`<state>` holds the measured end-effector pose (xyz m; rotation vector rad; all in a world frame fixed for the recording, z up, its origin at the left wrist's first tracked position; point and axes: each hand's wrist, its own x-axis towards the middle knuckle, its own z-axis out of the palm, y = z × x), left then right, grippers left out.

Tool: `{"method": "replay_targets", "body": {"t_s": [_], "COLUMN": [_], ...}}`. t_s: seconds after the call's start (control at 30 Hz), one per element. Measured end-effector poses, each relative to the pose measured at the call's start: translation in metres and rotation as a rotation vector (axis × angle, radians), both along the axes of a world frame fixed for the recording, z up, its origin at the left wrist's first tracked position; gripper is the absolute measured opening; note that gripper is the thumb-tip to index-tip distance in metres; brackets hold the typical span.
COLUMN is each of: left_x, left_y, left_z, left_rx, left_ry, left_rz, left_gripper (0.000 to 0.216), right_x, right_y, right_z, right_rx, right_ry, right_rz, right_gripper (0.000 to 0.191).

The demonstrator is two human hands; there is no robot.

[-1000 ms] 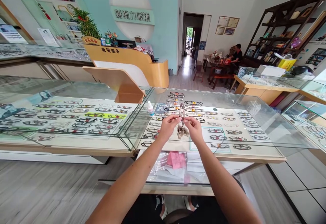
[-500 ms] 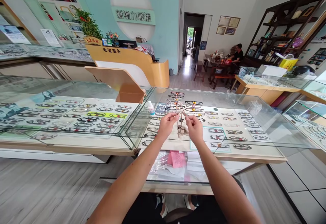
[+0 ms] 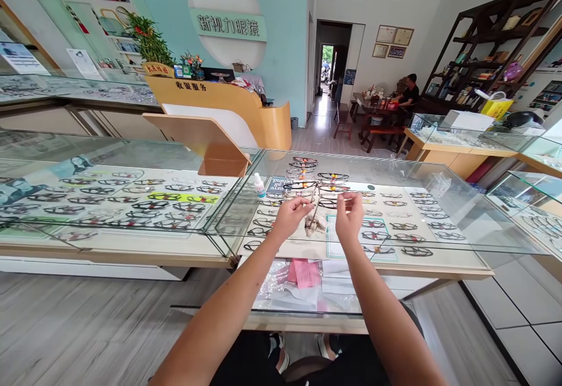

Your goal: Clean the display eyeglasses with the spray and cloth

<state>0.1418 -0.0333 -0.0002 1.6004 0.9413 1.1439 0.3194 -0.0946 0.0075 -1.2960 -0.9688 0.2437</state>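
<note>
My left hand [image 3: 290,217] pinches one end of a thin-framed pair of glasses [image 3: 314,208] above the glass display counter [image 3: 439,222]. My right hand [image 3: 349,217] pinches the frame's other arm, drawn out to the right. A crumpled beige cloth [image 3: 314,227] lies on the glass just under the frame, between the two hands. Rows of spectacle frames [image 3: 386,222] lie inside the case below.
A small white bottle [image 3: 260,186] stands on the counter left of my hands. Pink and white papers [image 3: 306,273] sit on the shelf under the glass. Another glass case [image 3: 109,198] stretches to the left. A person [image 3: 408,94] sits at a far table.
My right hand has moved to the right, away from the left, and the frame between them has spread open and lowered.
</note>
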Motion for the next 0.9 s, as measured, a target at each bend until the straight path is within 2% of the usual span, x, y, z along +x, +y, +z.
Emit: {"method": "replay_targets", "body": {"t_s": [0.13,0.2,0.33,0.53,0.7,0.8,0.9], "left_x": [0.002,0.003,0.005,0.006,0.001,-0.002,-0.003], "left_y": [-0.001,-0.003,-0.008,-0.004,0.005,0.009,0.010], "left_z": [-0.002,-0.001,0.001,0.002,0.005,0.006,0.006], "left_rx": [0.010,0.020,0.025,-0.023,-0.160,-0.217,-0.218], "left_ry": [-0.004,0.009,0.014,-0.144,-0.333,-0.418,-0.425], "left_rz": [-0.012,-0.029,-0.013,0.080,0.155,0.191,0.203], "left_gripper": [0.039,0.038,0.036,0.037,0.043,0.047,0.049], "right_x": [-0.012,-0.016,-0.016,-0.006,0.000,0.001,0.001], "right_y": [-0.003,-0.003,0.001,0.008,0.013,0.015,0.012], "right_z": [-0.003,-0.005,-0.009,-0.014,-0.018,-0.022,-0.021], "right_rx": [-0.087,-0.115,-0.129,-0.114,-0.153,-0.179,-0.192], "right_ry": [-0.134,-0.152,-0.132,0.005,0.095,0.135,-0.011], "right_rz": [0.156,0.188,0.175,0.150,0.123,0.123,0.040], "right_gripper": [0.032,0.033,0.033,0.062,0.044,0.045,0.042]}}
